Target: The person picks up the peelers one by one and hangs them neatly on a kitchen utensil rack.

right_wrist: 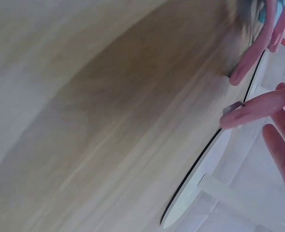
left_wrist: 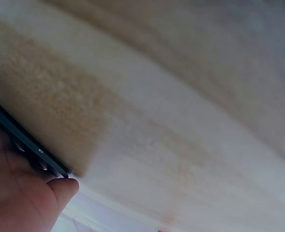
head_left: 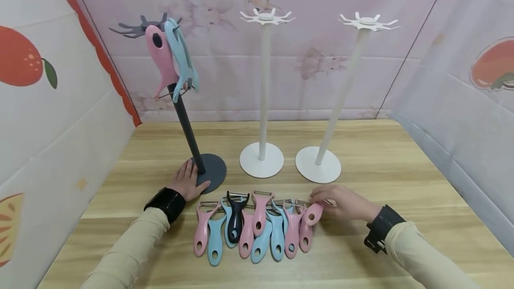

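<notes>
My right hand pinches a pink peeler by its head end, the holed handle pointing toward me, at the right end of a row of peelers. In the right wrist view this pink peeler sticks out from my fingers above the table. My left hand rests with extended fingers at the round dark base of the left stand. The left wrist view shows the base's edge against that hand. A pink peeler and light blue peelers hang from the stand's dark hooks.
Several pink and blue peelers, such as a blue one, lie side by side with a black peeler among them. Two white stands, one central and one at the right, have bare hooks. Printed cloth walls enclose the table.
</notes>
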### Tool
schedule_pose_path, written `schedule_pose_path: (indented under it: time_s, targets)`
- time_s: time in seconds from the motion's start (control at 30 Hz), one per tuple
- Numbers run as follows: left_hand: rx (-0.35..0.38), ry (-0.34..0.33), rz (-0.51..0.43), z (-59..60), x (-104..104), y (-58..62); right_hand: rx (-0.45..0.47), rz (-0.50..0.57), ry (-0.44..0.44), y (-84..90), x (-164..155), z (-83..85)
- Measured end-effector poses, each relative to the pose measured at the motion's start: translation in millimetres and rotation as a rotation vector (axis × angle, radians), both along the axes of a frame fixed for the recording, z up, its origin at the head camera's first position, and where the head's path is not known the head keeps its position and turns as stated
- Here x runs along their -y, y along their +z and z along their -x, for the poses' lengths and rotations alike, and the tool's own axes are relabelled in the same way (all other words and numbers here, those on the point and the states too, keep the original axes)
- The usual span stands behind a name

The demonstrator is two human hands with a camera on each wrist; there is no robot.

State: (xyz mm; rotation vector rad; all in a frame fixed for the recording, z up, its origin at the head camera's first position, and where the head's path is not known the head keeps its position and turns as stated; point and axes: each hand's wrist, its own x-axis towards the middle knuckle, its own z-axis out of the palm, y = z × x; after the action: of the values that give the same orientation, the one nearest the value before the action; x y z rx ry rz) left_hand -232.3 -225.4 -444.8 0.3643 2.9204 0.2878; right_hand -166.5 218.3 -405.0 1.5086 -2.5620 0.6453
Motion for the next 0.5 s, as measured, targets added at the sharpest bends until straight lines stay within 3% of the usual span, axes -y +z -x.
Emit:
schedule_pose_path:
  time_s: [0.27,0.5]
  targets:
    - [-0.026,-0.006,0.009,3.2,5.6,-6.6,0.074,0.077,0.023,5.9,17.8,7.5]
    - [-0.008,-0.003,0.025,2.6,2.3,-3.0,0.103,0.174,-0.045,12.9,37.8,12.0]
